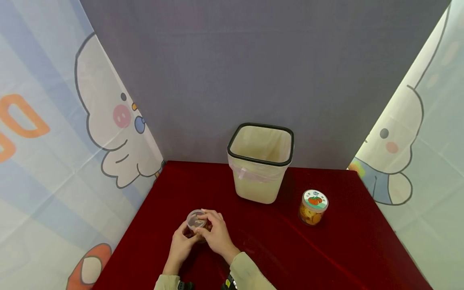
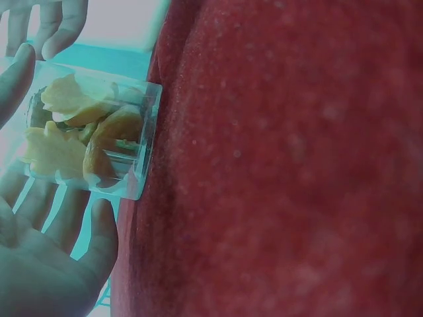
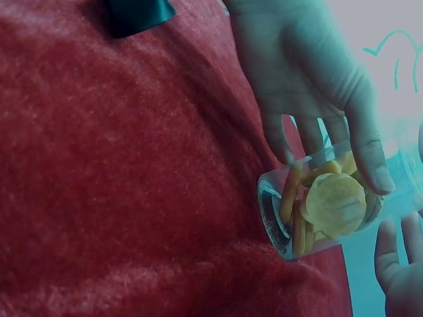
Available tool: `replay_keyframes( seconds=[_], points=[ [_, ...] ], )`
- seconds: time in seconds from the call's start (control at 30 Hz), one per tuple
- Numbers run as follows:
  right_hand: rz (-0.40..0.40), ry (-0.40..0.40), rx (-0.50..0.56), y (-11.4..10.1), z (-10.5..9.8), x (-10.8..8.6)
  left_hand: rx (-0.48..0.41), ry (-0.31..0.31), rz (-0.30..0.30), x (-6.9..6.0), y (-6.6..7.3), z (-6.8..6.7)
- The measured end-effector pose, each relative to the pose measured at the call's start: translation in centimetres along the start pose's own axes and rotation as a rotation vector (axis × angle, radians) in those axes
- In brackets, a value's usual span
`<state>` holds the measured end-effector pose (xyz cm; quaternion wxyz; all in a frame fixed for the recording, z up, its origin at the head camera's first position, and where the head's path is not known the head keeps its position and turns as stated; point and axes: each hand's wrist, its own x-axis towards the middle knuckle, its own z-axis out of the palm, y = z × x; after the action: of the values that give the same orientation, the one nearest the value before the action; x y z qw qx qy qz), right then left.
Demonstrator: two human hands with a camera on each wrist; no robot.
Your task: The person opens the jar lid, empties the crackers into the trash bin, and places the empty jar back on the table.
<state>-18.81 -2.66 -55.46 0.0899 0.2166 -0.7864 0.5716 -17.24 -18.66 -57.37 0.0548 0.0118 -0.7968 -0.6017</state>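
Observation:
A clear plastic jar (image 1: 196, 218) of pale yellow-brown cookie-like pieces stands on the red cloth at the left front. In the left wrist view the pieces inside the jar (image 2: 86, 132) show through its wall. My left hand (image 1: 180, 245) grips the jar's side low down; in the right wrist view the thumb of this left hand (image 3: 307, 72) lies along the wall of the jar (image 3: 324, 205). At the jar's top, the right hand (image 1: 217, 233) holds the rim between thumb and fingers. Whether a clear lid sits there, I cannot tell.
A cream bin (image 1: 259, 183) with a black rim and a bag lining stands at the back centre. To its right is a second jar (image 1: 312, 209) with a printed lid. Grey and cartoon-printed curtains surround the red cloth (image 1: 275, 249).

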Motion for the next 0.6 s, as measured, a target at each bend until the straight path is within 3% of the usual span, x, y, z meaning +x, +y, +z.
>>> replay_keyframes(
  seconds=[0.13, 0.33, 0.6],
  points=[
    [-0.002, -0.012, 0.025, 0.3, -0.1, 0.1, 0.006, -0.005, 0.01, -0.2, 1.0, -0.1],
    [-0.003, -0.039, -0.002, 0.1, -0.4, 0.6, 0.04, 0.012, 0.014, 0.4, -0.9, -0.1],
    [-0.018, -0.006, 0.001, -1.0, -0.8, 0.6, -0.024, 0.007, 0.01, 0.6, -1.5, -0.1]
  ],
)
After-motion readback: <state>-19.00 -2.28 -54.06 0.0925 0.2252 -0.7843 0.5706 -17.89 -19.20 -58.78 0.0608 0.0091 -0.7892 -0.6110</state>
